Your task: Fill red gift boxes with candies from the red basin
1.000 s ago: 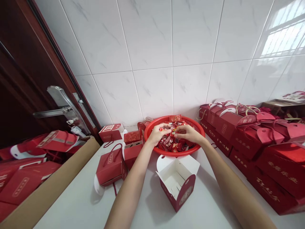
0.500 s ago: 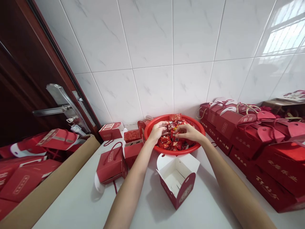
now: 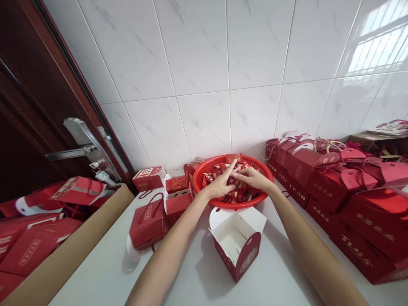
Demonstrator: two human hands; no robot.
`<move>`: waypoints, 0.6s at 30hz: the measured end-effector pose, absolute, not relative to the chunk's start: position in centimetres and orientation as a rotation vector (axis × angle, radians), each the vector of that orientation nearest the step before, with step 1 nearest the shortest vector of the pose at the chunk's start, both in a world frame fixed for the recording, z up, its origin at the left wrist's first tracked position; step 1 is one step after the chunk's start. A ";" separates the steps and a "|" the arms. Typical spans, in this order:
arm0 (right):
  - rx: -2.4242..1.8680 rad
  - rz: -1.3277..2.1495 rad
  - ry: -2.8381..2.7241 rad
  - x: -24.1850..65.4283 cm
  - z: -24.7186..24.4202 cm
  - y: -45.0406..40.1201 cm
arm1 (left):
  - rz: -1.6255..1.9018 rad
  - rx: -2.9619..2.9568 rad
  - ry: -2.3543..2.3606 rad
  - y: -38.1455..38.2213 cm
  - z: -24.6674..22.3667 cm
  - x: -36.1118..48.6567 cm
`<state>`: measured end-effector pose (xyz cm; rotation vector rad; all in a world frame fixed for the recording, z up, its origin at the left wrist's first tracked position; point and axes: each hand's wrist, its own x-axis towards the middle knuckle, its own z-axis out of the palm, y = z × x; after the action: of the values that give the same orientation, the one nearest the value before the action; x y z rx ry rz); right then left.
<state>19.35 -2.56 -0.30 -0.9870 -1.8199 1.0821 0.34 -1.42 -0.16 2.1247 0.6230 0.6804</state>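
Note:
A red plastic basket (image 3: 204, 199) of wrapped candies (image 3: 219, 169) stands against the wall, and both of my hands are over it. My left hand (image 3: 221, 185) reaches in from the left, fingers stretched out and apart; its palm side is partly hidden. Touching it from the right, my right hand (image 3: 253, 178) has its fingers curled together, their tips behind the left fingers. Whatever lies in those fingertips is hidden. In front of the basket, a red gift box (image 3: 247, 257) with a white inside stands with its flaps up, its inside bare.
Closed red boxes (image 3: 148, 223) with cord handles sit left of the basket. Stacked red boxes (image 3: 321, 191) line the right side. At far left is a cardboard carton (image 3: 92, 238) of more red boxes, beside a dark door with a metal handle (image 3: 76, 148). A tiled wall stands behind.
My left hand has moved right across the basket and stretched its fingers, meeting my right hand. A red candy seen at my right fingertips earlier is now hidden. The gift box stays put.

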 end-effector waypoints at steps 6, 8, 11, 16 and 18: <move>-1.022 1.086 -1.806 19.6 -0.4 -2.5 | 0.638 1.985 0.573 -0.5 -0.7 0.4; -1.076 0.975 -1.729 19.7 -0.5 -2.3 | 0.754 1.957 0.729 -0.3 -0.8 0.6; -1.135 0.840 -1.447 19.9 -0.6 -2.0 | 0.690 2.102 1.036 -0.2 -0.7 0.8; -1.072 0.971 -1.147 19.9 -0.3 -2.1 | 0.317 2.444 1.122 -1.0 0.1 1.1; -1.054 1.059 -1.140 19.8 -0.1 -2.3 | 0.196 2.488 1.140 -1.4 0.5 1.2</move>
<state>19.77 -2.34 -0.08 -1.0541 -1.1402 1.0588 1.15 -1.39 0.52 2.4876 1.1396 0.1959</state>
